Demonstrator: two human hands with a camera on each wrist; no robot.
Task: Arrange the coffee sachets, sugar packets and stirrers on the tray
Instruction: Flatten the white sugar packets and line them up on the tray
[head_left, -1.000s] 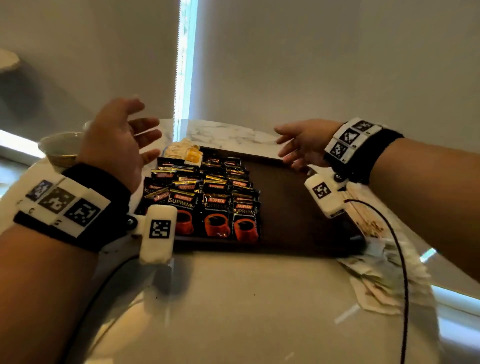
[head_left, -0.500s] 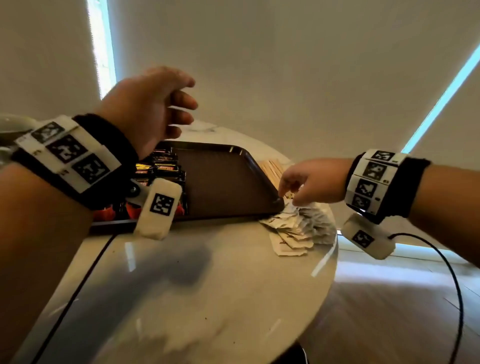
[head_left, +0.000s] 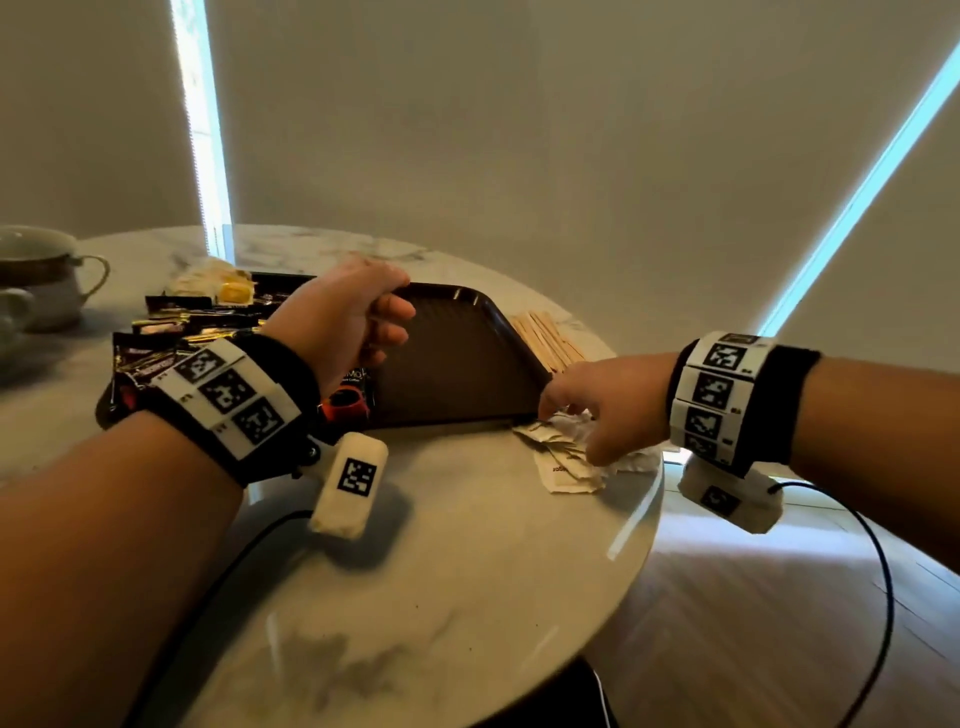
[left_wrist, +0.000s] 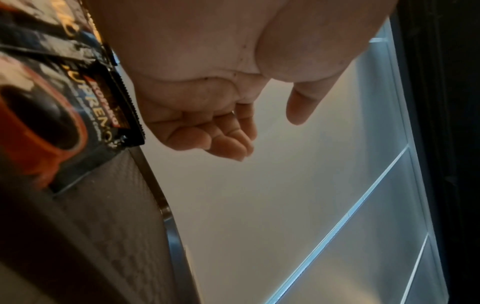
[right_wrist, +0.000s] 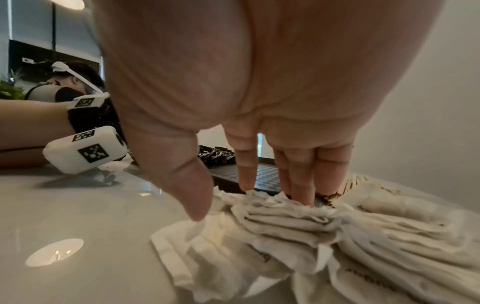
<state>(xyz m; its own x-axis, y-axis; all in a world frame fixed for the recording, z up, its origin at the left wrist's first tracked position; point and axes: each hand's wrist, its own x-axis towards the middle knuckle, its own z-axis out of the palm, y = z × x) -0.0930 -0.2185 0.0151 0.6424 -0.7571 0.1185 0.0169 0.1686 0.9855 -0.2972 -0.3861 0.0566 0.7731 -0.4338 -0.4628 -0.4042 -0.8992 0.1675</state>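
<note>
Right hand (head_left: 608, 410) straddled crumpled white paper sugar packets (right_wrist: 285, 226), thumb and fingers not yet closed; left hand (head_left: 337, 322) loosely curled, empty. Risk noted: loose stack fanning, packets sliding off round marble table (head_left: 467, 571).

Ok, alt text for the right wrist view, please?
The right hand reaches down into a heap of white sugar packets on a pale table, fingers on its far side, thumb at its near edge. Behind it lies a dark tray holding coffee sachets.

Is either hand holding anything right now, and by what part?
Left hand holds nothing. Right hand only straddles the sugar packets: fingertips at the far edge, thumb at the near edge.
</note>
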